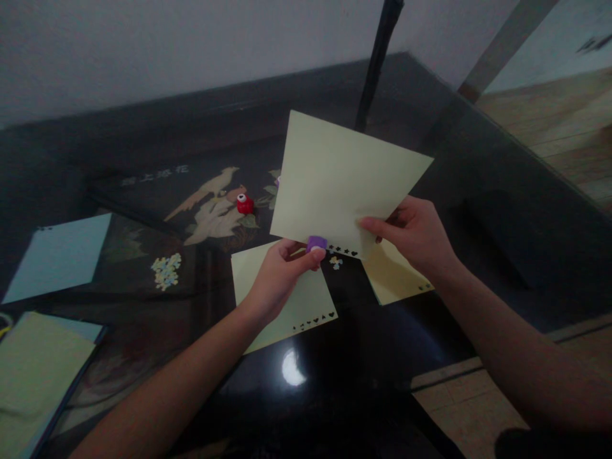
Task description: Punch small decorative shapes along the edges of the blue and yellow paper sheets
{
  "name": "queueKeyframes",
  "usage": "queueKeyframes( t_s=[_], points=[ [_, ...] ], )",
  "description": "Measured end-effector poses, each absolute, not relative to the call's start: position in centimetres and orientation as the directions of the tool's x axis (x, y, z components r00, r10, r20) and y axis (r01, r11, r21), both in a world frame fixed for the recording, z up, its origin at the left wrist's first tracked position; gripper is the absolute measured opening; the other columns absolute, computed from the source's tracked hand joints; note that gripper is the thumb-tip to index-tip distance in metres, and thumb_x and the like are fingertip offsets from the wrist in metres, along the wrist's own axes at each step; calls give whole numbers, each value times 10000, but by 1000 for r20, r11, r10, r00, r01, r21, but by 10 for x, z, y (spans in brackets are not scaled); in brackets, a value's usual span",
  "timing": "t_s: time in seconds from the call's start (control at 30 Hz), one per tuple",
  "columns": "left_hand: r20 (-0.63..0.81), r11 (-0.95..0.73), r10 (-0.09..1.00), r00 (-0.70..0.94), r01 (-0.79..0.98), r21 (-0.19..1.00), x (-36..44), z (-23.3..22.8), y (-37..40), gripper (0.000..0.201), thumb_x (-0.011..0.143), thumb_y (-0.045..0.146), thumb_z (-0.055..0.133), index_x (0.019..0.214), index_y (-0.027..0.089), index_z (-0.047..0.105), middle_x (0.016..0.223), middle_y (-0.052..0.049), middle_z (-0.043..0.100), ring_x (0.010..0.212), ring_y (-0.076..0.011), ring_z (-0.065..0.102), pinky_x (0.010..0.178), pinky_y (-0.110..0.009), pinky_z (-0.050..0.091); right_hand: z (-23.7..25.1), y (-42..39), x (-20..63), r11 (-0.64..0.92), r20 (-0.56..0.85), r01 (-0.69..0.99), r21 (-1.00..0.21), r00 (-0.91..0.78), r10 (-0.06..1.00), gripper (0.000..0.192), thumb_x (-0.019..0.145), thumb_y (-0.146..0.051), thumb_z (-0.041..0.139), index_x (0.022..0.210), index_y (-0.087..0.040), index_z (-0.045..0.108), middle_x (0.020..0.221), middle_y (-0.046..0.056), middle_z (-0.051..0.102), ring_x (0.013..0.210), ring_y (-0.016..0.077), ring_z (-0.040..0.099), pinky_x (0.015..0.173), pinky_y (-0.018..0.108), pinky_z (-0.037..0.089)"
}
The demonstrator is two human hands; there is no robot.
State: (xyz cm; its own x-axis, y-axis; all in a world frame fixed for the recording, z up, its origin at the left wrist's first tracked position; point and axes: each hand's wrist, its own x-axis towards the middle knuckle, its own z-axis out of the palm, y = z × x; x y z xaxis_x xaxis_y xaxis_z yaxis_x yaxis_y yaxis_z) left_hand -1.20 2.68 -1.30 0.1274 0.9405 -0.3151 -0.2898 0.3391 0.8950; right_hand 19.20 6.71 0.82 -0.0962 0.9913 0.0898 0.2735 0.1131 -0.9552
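Left hand [282, 271] pinches a purple punch [316, 243] on a yellow sheet's [339, 185] edge; right hand [415, 233] grips that sheet above the worktop [478, 191].

This is looking like a home room set up for paper craft. A dark glossy table [430, 115] with a painted bird inlay [210, 204] is lying under the hands, pale paper sheets [57, 255] are lying to their left, and wood flooring [564, 121] is showing off to their right.
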Motion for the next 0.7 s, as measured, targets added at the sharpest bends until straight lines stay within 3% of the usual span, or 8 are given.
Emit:
queueKeyframes(
  t_s=[0.23, 0.7],
  points=[
    [-317, 339, 940, 124, -280, 898, -11, -12, 26, 257, 619, 302, 809, 685, 148, 613, 620, 9, 603, 579, -105, 514, 604, -266, 397, 10, 67, 193, 134, 98, 348, -928, -118, 988, 119, 717, -291, 741, 718, -178, 707, 631, 23, 700, 503, 146, 601, 464, 276, 479],
    [-302, 324, 946, 119, -303, 896, -12, -13, 26, 259, 629, 309, 815, 710, 144, 632, 654, -4, 629, 598, -110, 537, 613, -266, 419, 10, 65, 194, 157, 125, 346, -925, -113, 986, 110, 719, -310, 756, 748, -207, 730, 727, 37, 735, 619, 198, 666, 524, 320, 524]
  ],
)
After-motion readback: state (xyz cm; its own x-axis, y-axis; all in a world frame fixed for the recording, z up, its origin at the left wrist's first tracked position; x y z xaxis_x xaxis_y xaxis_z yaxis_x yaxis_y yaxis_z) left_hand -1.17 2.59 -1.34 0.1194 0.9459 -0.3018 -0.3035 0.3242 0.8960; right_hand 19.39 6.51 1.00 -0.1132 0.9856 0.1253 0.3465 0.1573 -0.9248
